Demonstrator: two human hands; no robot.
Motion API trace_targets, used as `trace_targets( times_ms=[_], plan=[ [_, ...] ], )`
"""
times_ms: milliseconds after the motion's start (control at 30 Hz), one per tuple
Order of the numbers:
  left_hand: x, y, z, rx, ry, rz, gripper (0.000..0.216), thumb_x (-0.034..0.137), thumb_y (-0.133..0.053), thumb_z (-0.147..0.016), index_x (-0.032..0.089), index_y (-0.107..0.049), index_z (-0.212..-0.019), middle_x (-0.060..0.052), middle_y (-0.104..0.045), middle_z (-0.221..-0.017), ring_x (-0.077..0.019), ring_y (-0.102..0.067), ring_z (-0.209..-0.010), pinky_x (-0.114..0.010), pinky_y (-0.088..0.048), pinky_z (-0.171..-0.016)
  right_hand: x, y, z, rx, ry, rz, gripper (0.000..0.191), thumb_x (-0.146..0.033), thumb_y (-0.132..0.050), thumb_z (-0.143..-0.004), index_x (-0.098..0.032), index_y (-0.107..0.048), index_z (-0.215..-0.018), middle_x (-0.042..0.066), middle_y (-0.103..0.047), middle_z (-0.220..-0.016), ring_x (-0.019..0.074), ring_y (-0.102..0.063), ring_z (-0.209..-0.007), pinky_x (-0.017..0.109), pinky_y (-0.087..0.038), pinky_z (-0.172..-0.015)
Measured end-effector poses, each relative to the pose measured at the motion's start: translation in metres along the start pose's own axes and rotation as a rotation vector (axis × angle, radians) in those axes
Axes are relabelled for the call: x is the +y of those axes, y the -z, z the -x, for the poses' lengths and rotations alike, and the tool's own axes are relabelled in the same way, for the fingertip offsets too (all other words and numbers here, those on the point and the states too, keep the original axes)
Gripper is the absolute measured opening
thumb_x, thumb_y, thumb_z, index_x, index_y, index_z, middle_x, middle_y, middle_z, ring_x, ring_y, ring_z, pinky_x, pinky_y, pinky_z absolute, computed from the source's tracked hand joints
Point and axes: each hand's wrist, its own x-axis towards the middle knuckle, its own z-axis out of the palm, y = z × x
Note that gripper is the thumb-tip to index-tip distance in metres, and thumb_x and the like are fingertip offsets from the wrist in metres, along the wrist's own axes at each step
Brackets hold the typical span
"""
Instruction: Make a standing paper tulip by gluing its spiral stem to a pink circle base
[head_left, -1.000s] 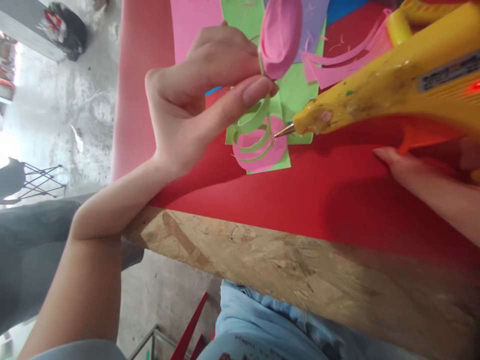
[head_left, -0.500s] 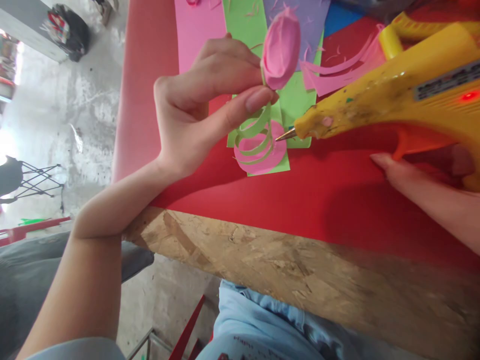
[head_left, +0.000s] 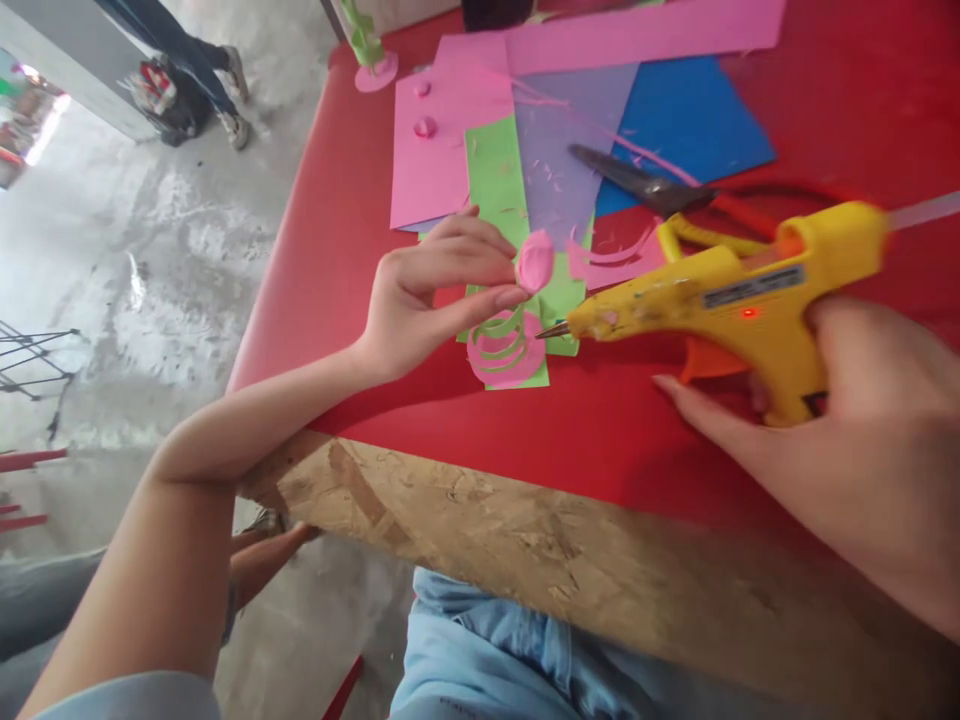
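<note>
Between thumb and fingers, my left hand (head_left: 431, 290) pinches a pink craft flower (head_left: 535, 262) just under its bud. Its green spiral stem (head_left: 499, 345) curls down onto a round pink base (head_left: 517, 372) lying on green paper. My right hand (head_left: 870, 440) grips the handle of a yellow glue gun (head_left: 720, 300) with a red light lit on its side. The gun's metal nozzle (head_left: 553, 331) points left at the edge of the base, at or very near it; contact is unclear. My right thumb sticks out below the orange trigger (head_left: 712, 360).
Pink sheets (head_left: 450, 170), a purple sheet (head_left: 570, 190), a blue sheet (head_left: 690, 130) and scraps cover the red table (head_left: 525, 440). Scissors (head_left: 645, 185) lie behind the glue gun. Another green stem on a pink base (head_left: 375, 72) stands at the far left corner. A person's legs (head_left: 195, 60) show beyond.
The view has pulled back, so the scissors, the blue sheet and the whole glue gun now show. Both hands keep their holds, and the nozzle stays by the pink base.
</note>
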Motion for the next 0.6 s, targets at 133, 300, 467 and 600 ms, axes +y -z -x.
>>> trace_targets(
  times_ms=[133, 300, 467, 600],
  plan=[
    [-0.004, -0.002, 0.001, 0.044, -0.028, 0.077, 0.021, 0.045, -0.065, -0.082, 0.028, -0.070, -0.071, 0.006, -0.073, -0.074, -0.0138, -0.068, -0.083, -0.044, -0.051, -0.102, 0.000, -0.001, -0.010, 0.220, 0.243, 0.074, 0.052, -0.060, -0.040, -0.093, -0.011, -0.053, -0.098, 0.008, -0.058, -0.072, 0.0158, -0.057, -0.065, 0.027, -0.031, -0.047],
    [-0.009, -0.002, 0.001, 0.048, -0.077, 0.120, 0.012, 0.040, -0.068, -0.080, 0.030, -0.072, -0.075, 0.005, -0.074, -0.075, -0.0137, -0.067, -0.082, -0.040, -0.054, -0.093, 0.007, -0.005, -0.013, 0.273, 0.218, 0.045, 0.063, -0.069, -0.032, -0.091, -0.010, -0.055, -0.099, 0.008, -0.059, -0.068, 0.0145, -0.056, -0.058, 0.025, -0.031, -0.045],
    [-0.009, -0.001, 0.000, 0.041, -0.093, 0.172, 0.004, 0.032, -0.071, -0.079, 0.030, -0.073, -0.079, 0.004, -0.075, -0.075, -0.0136, -0.066, -0.080, -0.036, -0.054, -0.084, 0.016, 0.000, -0.022, 0.112, -0.032, 0.086, 0.092, -0.090, -0.006, -0.075, -0.013, -0.057, -0.084, 0.003, -0.042, -0.051, 0.0082, -0.031, -0.043, 0.022, -0.015, -0.044],
    [-0.007, -0.001, 0.001, 0.032, -0.063, 0.168, 0.009, 0.035, -0.070, -0.079, 0.028, -0.074, -0.075, 0.002, -0.075, -0.074, -0.0145, -0.066, -0.080, -0.037, -0.054, -0.086, 0.041, 0.012, -0.043, -0.162, -0.339, 0.238, 0.102, -0.098, -0.002, -0.059, -0.014, -0.057, -0.076, 0.003, -0.041, -0.050, 0.0033, -0.006, -0.048, 0.022, -0.012, -0.045]
  ],
)
